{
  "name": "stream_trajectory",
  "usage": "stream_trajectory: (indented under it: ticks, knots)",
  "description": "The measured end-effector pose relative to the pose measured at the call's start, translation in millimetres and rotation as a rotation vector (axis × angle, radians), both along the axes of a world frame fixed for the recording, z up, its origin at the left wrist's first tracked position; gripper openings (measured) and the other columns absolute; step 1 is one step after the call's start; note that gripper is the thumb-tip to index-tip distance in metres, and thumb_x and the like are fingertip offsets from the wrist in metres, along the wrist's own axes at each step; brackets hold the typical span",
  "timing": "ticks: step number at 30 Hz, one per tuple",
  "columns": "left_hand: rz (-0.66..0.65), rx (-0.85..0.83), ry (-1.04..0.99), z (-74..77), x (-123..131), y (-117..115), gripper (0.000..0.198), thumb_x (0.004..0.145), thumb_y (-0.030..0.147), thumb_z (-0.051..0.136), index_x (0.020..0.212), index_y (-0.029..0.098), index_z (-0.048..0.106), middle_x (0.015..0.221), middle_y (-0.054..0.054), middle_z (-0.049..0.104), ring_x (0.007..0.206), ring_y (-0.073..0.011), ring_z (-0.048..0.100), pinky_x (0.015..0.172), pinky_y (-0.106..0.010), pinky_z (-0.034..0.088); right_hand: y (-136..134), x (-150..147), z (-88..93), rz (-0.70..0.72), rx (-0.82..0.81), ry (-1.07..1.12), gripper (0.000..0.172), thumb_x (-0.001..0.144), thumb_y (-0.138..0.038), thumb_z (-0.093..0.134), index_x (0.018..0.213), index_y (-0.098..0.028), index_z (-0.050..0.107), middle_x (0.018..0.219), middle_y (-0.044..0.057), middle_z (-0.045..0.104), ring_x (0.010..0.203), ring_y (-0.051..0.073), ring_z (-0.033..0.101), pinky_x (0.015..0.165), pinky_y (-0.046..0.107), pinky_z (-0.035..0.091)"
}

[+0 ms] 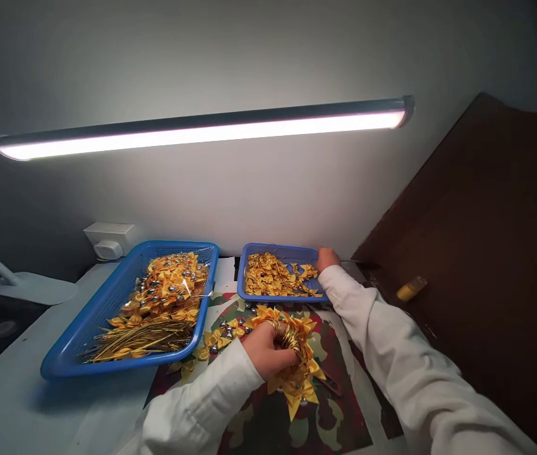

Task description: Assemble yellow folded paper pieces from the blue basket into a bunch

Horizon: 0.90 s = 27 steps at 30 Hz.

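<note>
My left hand (268, 351) is closed around a bunch of yellow ribbon bows with gold wire loops (298, 366), held just above a camouflage-patterned mat (273, 423). My right hand (328, 258) reaches into the far right corner of a small blue basket (244, 265) filled with loose yellow bows; its fingers are curled down into the basket and what they touch is hidden. Both arms wear white sleeves. More yellow bows with silver beads (223, 335) lie on the mat in front of the small basket.
A large blue basket (107, 303) at the left holds yellow bows with silver bells and gold wires. A tube lamp (202, 129) hangs above. A white power socket (107, 243) sits by the wall. A dark wooden board (486, 253) with a yellow object (410, 288) stands at the right.
</note>
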<state>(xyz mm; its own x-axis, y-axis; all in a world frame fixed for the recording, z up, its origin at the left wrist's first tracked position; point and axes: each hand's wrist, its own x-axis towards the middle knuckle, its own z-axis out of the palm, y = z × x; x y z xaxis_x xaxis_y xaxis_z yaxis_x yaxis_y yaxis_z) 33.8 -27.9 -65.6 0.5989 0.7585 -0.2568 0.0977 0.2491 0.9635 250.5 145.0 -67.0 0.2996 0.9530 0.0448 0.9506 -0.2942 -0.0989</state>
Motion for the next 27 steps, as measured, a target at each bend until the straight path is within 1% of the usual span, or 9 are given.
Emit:
stream_trajectory:
  ticks: [3,5,7,10,12,16,19,22,27]
  knots:
    - [0.001,-0.005,-0.014,-1.8,1,0,0.008,0.053,0.020,0.054,0.058,0.015,0.050,0.052,0.003,0.048,0.052,-0.0116,0.046,0.052,-0.024,0.036,6,7,8.7,-0.013,-0.005,0.078,0.021,0.071,-0.003,0.059,0.089,-0.009,0.067,0.098,0.016,0.060,0.098,0.024,0.058,0.084,0.028,0.045]
    - [-0.001,0.003,-0.017,-2.5,0,0,0.008,0.053,0.020,0.054,0.057,0.015,0.049,0.051,0.003,0.047,0.052,-0.0117,0.046,0.052,-0.024,0.036,9,12,15.8,-0.006,-0.003,0.160,0.021,0.072,-0.004,0.058,0.090,-0.010,0.067,0.099,0.014,0.061,0.098,0.022,0.058,0.084,0.025,0.045]
    - [-0.003,0.015,-0.012,-2.8,0,0,0.008,0.053,0.020,0.055,0.058,0.015,0.050,0.051,0.003,0.048,0.053,-0.0120,0.046,0.052,-0.024,0.037,12,16,24.4,0.029,-0.030,0.275,0.023,0.075,-0.007,0.057,0.095,-0.011,0.066,0.095,0.010,0.063,0.093,0.016,0.060,0.081,0.020,0.046]
    - [-0.011,0.021,-0.006,-2.4,0,0,0.008,0.053,0.020,0.055,0.057,0.015,0.050,0.051,0.003,0.047,0.053,-0.0118,0.046,0.052,-0.024,0.037,12,20,39.0,0.122,-0.108,0.477,0.027,0.081,-0.012,0.052,0.106,-0.012,0.061,0.088,0.005,0.065,0.080,0.010,0.062,0.074,0.016,0.048]
    - [-0.011,0.011,-0.010,-1.8,0,0,0.008,0.053,0.020,0.054,0.057,0.015,0.050,0.052,0.003,0.048,0.053,-0.0114,0.046,0.053,-0.024,0.037,11,21,48.2,0.198,-0.145,0.597,0.030,0.084,-0.014,0.049,0.112,-0.013,0.056,0.089,0.005,0.065,0.077,0.009,0.062,0.072,0.015,0.048]
    - [-0.007,-0.007,-0.010,-1.4,0,0,0.010,0.052,0.019,0.054,0.059,0.014,0.051,0.053,0.003,0.049,0.054,-0.0113,0.046,0.054,-0.024,0.037,7,17,59.2,0.364,-0.165,0.769,0.037,0.077,-0.008,0.054,0.115,-0.011,0.051,0.098,0.008,0.062,0.080,0.010,0.062,0.072,0.018,0.049]
    - [-0.013,0.011,0.001,-1.0,-1,0,0.010,0.053,0.020,0.053,0.060,0.014,0.052,0.054,0.002,0.049,0.054,-0.0116,0.047,0.054,-0.024,0.038,6,11,59.2,0.500,-0.153,0.840,0.039,0.069,-0.004,0.058,0.107,-0.010,0.053,0.093,0.007,0.061,0.079,0.009,0.060,0.073,0.019,0.050]
    - [-0.015,0.028,0.012,1.1,-2,0,0.011,0.053,0.021,0.054,0.061,0.014,0.053,0.054,0.002,0.050,0.055,-0.0120,0.048,0.053,-0.024,0.037,8,3,53.3,0.621,-0.117,0.869,0.037,0.064,-0.004,0.060,0.100,-0.009,0.055,0.083,0.004,0.059,0.076,0.008,0.057,0.074,0.020,0.049]
    - [0.004,0.020,0.013,0.7,-1,1,0.011,0.052,0.020,0.053,0.060,0.013,0.052,0.055,0.002,0.049,0.055,-0.0117,0.047,0.052,-0.023,0.037,11,-7,36.0,0.770,0.007,0.836,0.032,0.063,-0.007,0.056,0.094,-0.011,0.057,0.077,0.001,0.055,0.071,0.008,0.053,0.070,0.020,0.047]
